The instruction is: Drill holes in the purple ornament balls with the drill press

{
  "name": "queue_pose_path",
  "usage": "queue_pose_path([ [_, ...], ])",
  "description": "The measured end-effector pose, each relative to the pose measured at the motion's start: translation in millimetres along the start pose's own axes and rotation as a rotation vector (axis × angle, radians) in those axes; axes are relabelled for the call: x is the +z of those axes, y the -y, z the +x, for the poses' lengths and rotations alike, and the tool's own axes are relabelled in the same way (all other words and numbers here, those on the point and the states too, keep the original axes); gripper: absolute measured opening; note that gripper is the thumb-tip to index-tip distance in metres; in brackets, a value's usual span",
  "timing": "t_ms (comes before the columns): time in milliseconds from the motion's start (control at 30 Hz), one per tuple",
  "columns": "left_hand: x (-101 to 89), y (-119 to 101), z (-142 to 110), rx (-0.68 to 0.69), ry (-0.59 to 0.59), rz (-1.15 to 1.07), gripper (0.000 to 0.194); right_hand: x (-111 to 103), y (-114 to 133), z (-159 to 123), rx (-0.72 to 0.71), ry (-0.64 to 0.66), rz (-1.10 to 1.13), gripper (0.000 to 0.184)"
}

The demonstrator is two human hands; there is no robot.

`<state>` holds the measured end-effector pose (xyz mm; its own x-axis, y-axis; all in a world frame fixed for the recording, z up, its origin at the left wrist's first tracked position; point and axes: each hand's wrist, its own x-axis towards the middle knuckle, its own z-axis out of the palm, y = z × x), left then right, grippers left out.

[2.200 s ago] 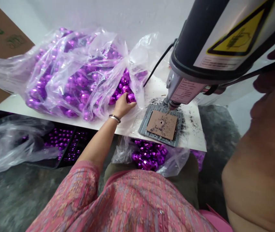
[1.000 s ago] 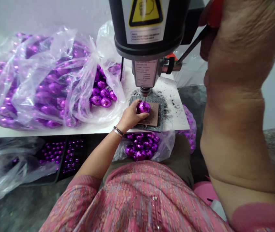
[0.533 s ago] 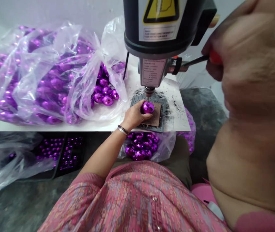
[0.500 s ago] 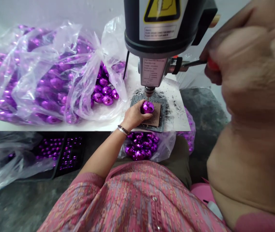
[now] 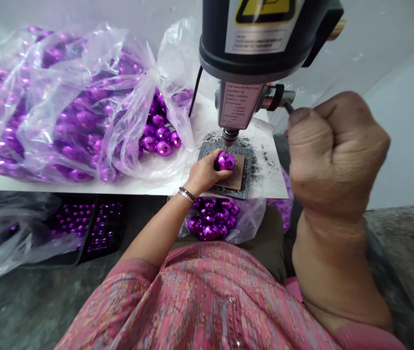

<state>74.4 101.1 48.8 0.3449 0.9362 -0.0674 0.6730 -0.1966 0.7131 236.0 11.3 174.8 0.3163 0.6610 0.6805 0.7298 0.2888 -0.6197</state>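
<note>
Basically, far L of drill press (image 5: 241, 104): lg. clear bag (image 5: 64, 107) of purple balls; nearer the press, more balls (image 5: 163, 147) at its mouth. Below the press, slightly L: L hand (image 5: 204, 173), half-curled, pinching purple ball (image 5: 225, 161) b/w thumb & fingers. Directly under press bit (image 5: 227, 148): same ball, prob. in contact, above brown pad (image 5: 238, 177); long axis can't tell. R of press: lever (image 5: 288, 107), then R hand (image 5: 333, 150), closed in fist around lever, raised well apart from ball. Nearer to ball: L hand.
</note>
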Motion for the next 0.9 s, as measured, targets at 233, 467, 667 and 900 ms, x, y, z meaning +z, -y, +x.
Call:
queue_pose_path([
  [233,2.5,3,0,0.004,-0.013,-0.036,0.07,10,-15,-9,-0.131,-0.064,-0.042,0.051],
  [467,5.4,2,-2,-0.008,-0.041,-0.075,0.069,22,-30,-25,-0.145,-0.16,-0.1,0.06],
  [667,6.1,2,-3,-0.004,-0.041,-0.079,0.07,43,-54,-40,-0.267,-0.241,-0.06,0.048],
  [900,7.3,3,-5,-0.002,-0.039,-0.087,0.066,33,-36,-27,-0.272,-0.28,0.002,0.05],
])
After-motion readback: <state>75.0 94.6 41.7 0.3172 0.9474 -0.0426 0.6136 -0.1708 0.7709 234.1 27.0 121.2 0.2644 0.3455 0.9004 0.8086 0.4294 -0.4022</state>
